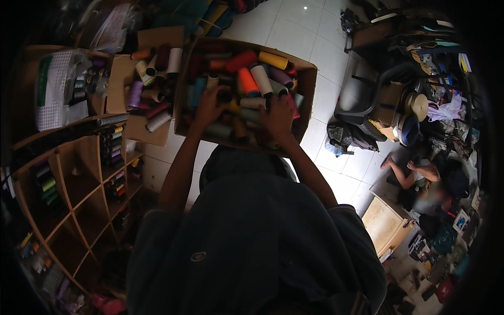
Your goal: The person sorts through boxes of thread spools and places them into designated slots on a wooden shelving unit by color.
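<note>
A cardboard box (313, 86) full of thread spools in many colours stands in front of me. My left hand (210, 107) reaches into its left part, fingers curled round a dark-ended thread spool (224, 96). Beside those fingers stands a beige spool (212, 81). On the box's right side, my right hand (280, 116) has its fingers bent about the dark end of a pale spool (253, 103); its fingertips are partly hidden among the spools. Between and beyond my hands lie an orange spool (248, 82), a white one (261, 80) and a yellow one (273, 60).
Left of the box, more spools lie in an open carton (149, 135). A wooden cubby shelf (79, 202) with spools runs along the left. At right are a dark chair (362, 113), a bag (354, 137), a wooden board (386, 223) and a person (415, 176) low on the tiled floor.
</note>
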Demonstrator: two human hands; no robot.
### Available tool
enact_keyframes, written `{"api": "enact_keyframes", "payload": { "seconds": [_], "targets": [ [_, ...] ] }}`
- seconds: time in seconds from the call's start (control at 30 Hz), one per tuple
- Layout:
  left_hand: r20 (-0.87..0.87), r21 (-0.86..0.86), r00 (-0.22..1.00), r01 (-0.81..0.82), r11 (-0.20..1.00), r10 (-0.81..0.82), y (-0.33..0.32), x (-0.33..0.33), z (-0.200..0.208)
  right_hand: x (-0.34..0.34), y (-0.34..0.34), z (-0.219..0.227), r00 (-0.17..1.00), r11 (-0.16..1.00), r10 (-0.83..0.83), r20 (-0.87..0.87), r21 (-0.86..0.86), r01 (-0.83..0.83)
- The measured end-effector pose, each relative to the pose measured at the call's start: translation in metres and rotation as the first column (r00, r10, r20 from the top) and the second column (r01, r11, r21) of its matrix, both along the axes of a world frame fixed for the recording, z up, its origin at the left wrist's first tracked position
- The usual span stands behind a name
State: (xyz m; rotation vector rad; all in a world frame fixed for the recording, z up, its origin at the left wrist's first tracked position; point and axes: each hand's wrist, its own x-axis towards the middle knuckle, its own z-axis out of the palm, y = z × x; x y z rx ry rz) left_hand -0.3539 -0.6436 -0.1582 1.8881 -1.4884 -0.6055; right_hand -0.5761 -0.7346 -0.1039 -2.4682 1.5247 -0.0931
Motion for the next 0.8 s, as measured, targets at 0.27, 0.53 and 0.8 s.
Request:
{"api": "enact_keyframes", "payload": {
  "seconds": [0.27,0.53,0.8],
  "targets": [
    [-0.561,0.196,0.638,-0.517,0.833,0.528,0.049,0.005,0.030,0.088,-0.048,-0.018,0.897,0.855,0.434,0.087,-0.352,-0.380],
    [-0.782,0.555,0.131,-0.298,0.777,0.609,0.067,0.021,0.003,0.132,-0.086,-0.034,0.904,0.869,0.391,-0.175,-0.253,-0.425],
    [-0.948,0.309,0.007,-0.219,0.926,0.318,0.057,0.032,0.012,0.131,-0.039,0.004,0.819,0.935,0.216,0.531,0.129,-0.330]
  ]
}}
